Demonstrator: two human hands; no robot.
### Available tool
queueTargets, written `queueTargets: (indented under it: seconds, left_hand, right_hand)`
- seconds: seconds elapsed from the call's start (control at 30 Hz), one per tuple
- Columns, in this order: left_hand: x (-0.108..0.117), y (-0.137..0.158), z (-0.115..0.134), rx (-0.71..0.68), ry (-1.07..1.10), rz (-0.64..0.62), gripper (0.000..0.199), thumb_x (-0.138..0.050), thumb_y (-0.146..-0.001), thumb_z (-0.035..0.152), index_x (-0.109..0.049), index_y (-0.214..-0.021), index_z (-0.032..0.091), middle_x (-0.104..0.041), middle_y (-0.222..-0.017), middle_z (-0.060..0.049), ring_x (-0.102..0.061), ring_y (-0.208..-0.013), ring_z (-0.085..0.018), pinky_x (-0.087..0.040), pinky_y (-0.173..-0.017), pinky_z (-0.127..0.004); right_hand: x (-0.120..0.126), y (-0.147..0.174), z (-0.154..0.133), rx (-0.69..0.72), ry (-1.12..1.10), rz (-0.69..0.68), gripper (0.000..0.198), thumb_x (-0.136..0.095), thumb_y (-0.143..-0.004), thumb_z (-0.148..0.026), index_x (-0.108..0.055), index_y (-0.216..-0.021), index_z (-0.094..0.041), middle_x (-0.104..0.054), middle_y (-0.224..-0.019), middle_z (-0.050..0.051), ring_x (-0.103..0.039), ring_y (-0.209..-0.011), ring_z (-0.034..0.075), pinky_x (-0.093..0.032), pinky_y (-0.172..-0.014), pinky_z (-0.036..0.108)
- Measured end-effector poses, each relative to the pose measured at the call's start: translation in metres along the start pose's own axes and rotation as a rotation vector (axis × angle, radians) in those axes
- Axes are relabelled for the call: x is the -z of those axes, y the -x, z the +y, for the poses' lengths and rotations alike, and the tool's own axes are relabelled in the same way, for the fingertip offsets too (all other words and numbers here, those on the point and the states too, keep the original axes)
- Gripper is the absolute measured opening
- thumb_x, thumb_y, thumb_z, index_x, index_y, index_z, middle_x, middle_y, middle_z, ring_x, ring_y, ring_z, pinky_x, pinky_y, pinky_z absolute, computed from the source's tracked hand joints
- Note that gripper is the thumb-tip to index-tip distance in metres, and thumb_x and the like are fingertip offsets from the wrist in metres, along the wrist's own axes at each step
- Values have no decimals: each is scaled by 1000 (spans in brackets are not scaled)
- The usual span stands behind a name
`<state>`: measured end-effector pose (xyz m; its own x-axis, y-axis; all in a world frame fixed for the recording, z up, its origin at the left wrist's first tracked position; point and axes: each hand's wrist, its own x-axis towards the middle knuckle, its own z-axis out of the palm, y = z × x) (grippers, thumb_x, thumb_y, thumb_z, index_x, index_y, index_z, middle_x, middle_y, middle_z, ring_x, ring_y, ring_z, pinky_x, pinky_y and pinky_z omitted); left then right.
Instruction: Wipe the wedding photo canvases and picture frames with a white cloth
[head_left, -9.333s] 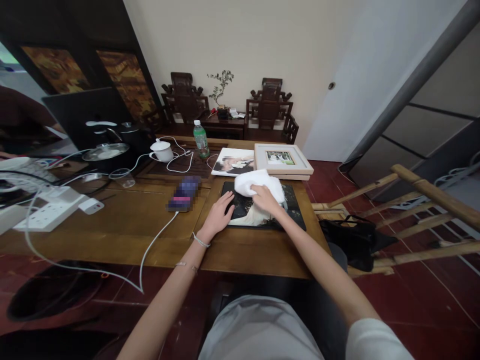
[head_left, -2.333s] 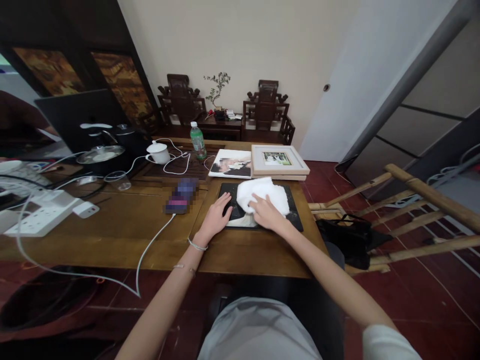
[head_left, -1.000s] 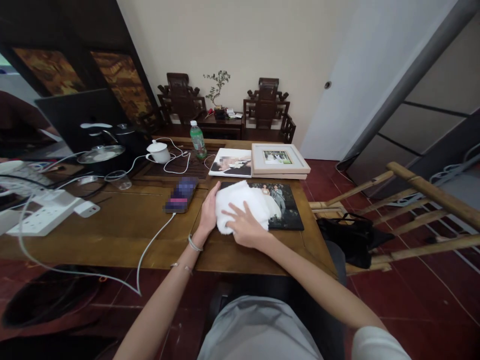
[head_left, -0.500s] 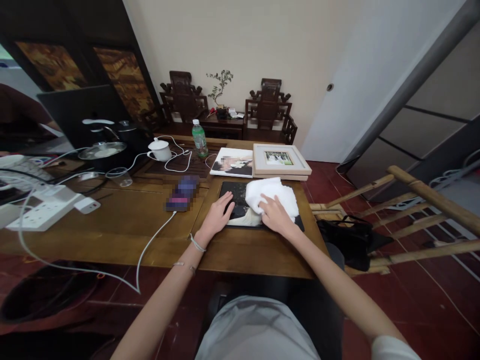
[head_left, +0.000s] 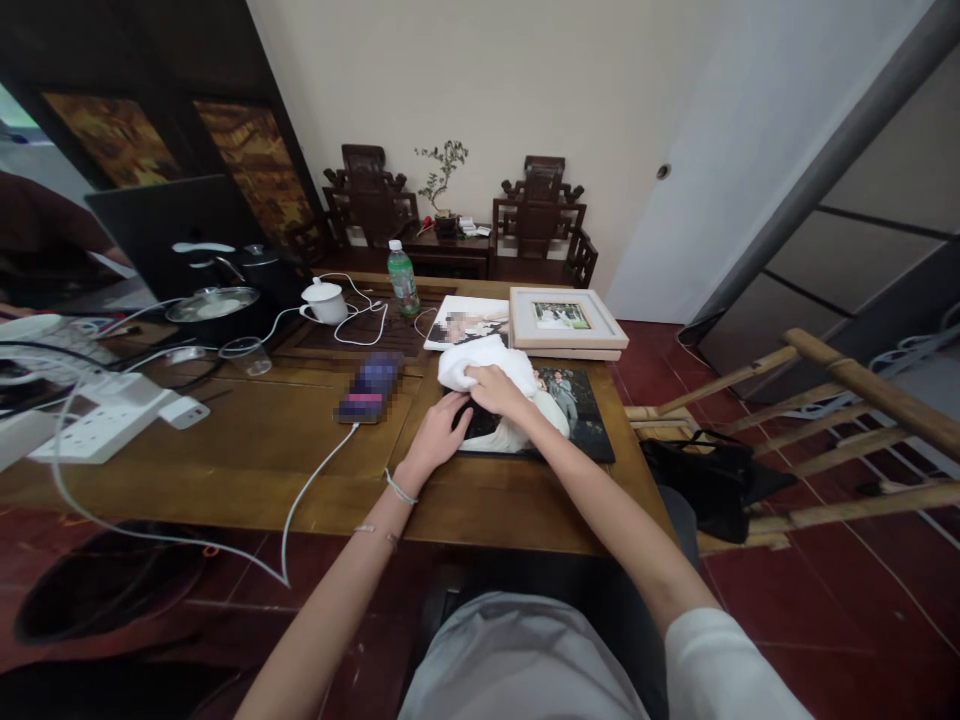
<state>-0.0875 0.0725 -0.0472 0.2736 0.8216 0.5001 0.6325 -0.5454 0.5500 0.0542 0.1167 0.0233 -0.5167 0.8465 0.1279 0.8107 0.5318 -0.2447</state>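
A dark photo panel (head_left: 589,425), printed with people in wedding clothes, lies flat on the wooden table (head_left: 375,485) in front of me. My right hand (head_left: 499,392) is closed on a bunched white cloth (head_left: 487,358) and presses it on the panel's far left part. Flat at the panel's left edge rests my left hand (head_left: 441,428), its fingers stretched out and close to the cloth. Behind the panel are a white-edged photo print (head_left: 459,318) and a pale wooden picture frame (head_left: 607,325), which sits on another flat piece.
On the left are a charging phone (head_left: 367,390), a power strip (head_left: 112,415), a plastic cup (head_left: 246,355), a lidded white mug (head_left: 325,300) and a green-labelled bottle (head_left: 403,280). White cables cross the table. A bamboo chair (head_left: 862,390) stands at the right.
My right hand has slid the cloth leftward over the panel, uncovering the printed people on its right side. My left hand has stayed at the left edge.
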Motion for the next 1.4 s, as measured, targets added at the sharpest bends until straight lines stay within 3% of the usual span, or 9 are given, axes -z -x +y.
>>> queueTargets:
  seconds: [0.27,0.37,0.47,0.53,0.77,0.9,1.07,1.23,1.4]
  left_hand:
    - [-2,2,1,12,14,12,36,-42,-91,30,-60,-118,14,-56,-130,-12,-46,-128,-24,-36,-109,-44]
    - [-2,2,2,10,5,16,35,-42,-91,30,-60,-117,15,-56,-131,-12,-46,-127,-24,-37,-109,-44]
    - [-3,2,1,9,-9,22,35,-43,-91,30,-60,-117,15,-56,-131,-11,-46,-127,-24,-37,-108,-46]
    - [-3,2,0,7,-16,19,35,-43,-91,31,-60,-118,14,-56,-131,-12,-46,-127,-24,-37,-109,-46]
    - [-1,3,1,26,13,6,41,-41,-93,35,-56,-123,12,-53,-134,-14,-44,-129,-23,-34,-110,-43]
    - [4,4,7,-2,101,38,46,-33,-96,38,-44,-136,18,-42,-144,-8,-31,-137,-20,-27,-114,-42]
    - [8,5,7,-6,137,73,49,-25,-97,39,-36,-141,20,-35,-149,-6,-21,-141,-19,-21,-115,-42]
    - [5,6,4,8,92,0,47,-32,-96,40,-44,-136,19,-36,-148,-8,-24,-140,-21,-24,-114,-44]
    - [0,5,-2,34,34,-17,43,-35,-95,39,-56,-124,15,-47,-140,-12,-35,-135,-24,-29,-112,-46]
  right_hand:
    - [22,83,89,-170,96,71,37,-34,-73,-6,-62,-95,-13,-69,-96,14,-59,-95,28,-36,-91,36]
    - [22,118,107,-194,132,97,36,-35,-71,-6,-61,-95,-12,-64,-111,18,-55,-106,29,-32,-98,43]
    - [16,140,106,-157,158,92,38,-37,-69,-5,-60,-99,-12,-49,-134,21,-41,-127,28,-26,-103,49]
    - [12,143,99,-146,158,65,40,-38,-70,-5,-59,-103,-11,-43,-139,22,-34,-133,28,-24,-104,53]
    - [6,89,58,-148,146,28,44,-38,-73,-6,-57,-113,-10,-47,-133,24,-28,-135,30,-20,-102,62]
    - [-6,67,21,66,96,5,44,-42,-72,-6,-59,-112,-15,-48,-135,18,-26,-136,29,-16,-103,64]
    - [-8,92,-8,307,7,-64,35,-42,-72,-4,-63,-98,-16,-53,-131,18,-26,-137,24,-17,-108,58]
    - [8,147,14,326,-84,-125,36,-41,-64,0,-62,-87,-17,-51,-135,16,-30,-136,17,-17,-113,48]
    - [24,174,73,76,-27,-28,34,-37,-65,-1,-59,-85,-17,-49,-137,14,-37,-133,21,-21,-111,48]
